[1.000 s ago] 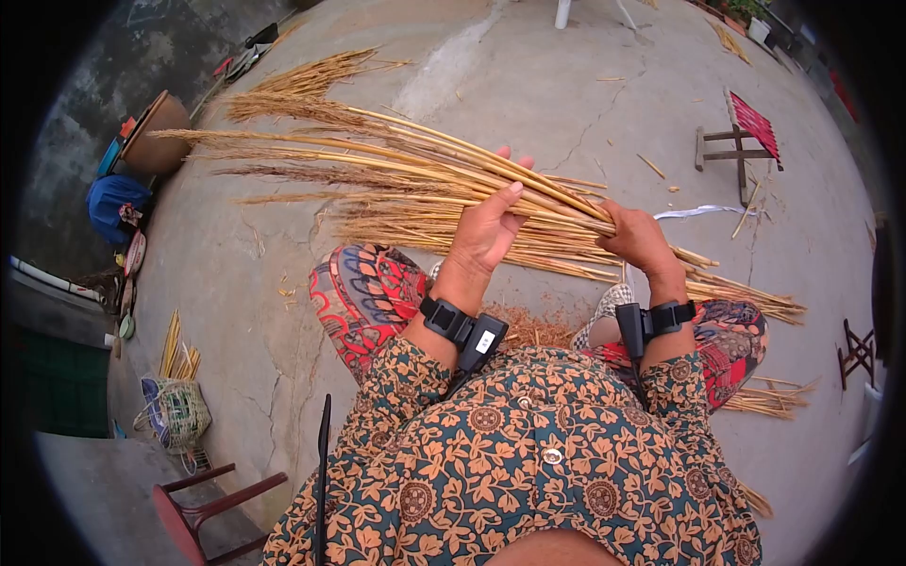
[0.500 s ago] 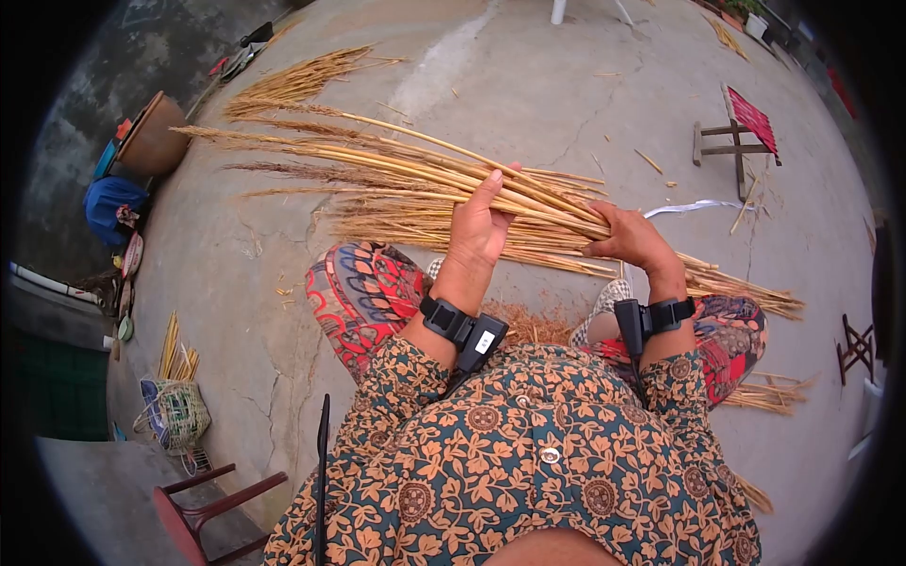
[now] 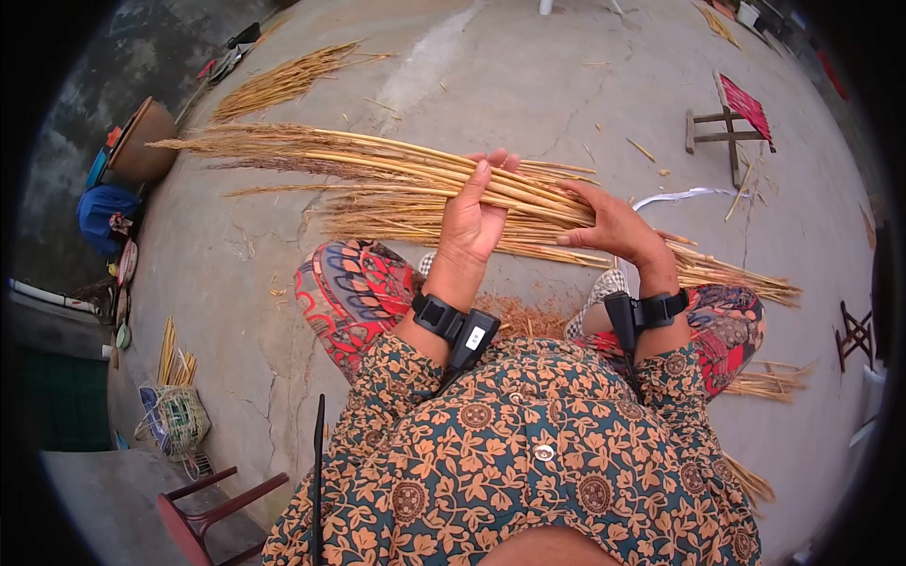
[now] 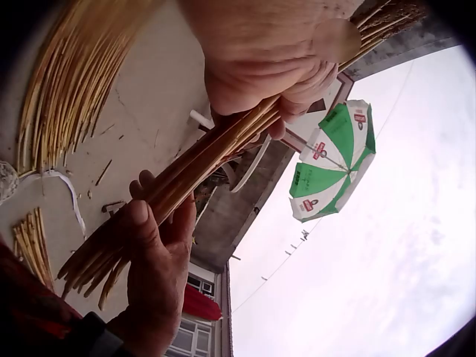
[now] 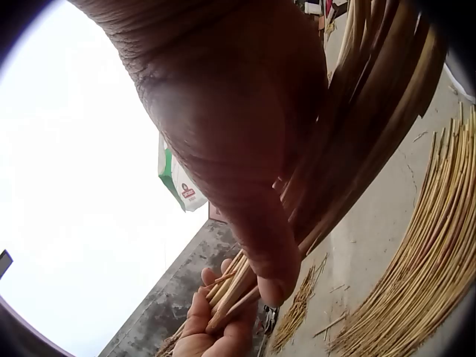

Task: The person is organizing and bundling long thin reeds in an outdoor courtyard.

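Observation:
A bundle of straw-coloured stalks (image 3: 396,158) with feathery heads at the left lies across both hands in the head view. The left hand (image 3: 469,222) grips it near the middle, thumb over the stalks. Around the cut ends at the right, the right hand (image 3: 623,228) curves with its thumb below and fingers above. In the left wrist view the right hand's thumb (image 4: 141,223) lies against the stalks (image 4: 186,175). The right wrist view shows the left hand (image 5: 219,323) round the stalks farther along. Beneath the bundle, more stalks (image 3: 377,219) lie on the ground.
Another stalk pile (image 3: 288,83) lies at upper left. A folding stool (image 3: 731,123) stands at upper right, near a white strip (image 3: 684,195). A basket (image 3: 177,415) and a reddish chair (image 3: 193,519) are at lower left; a large pot (image 3: 143,140) stands by the wall.
The bundle and both hands have shifted slightly left, and the feathery heads have drawn closer together. The right hand has loosened, its thumb spreading away from its fingers.

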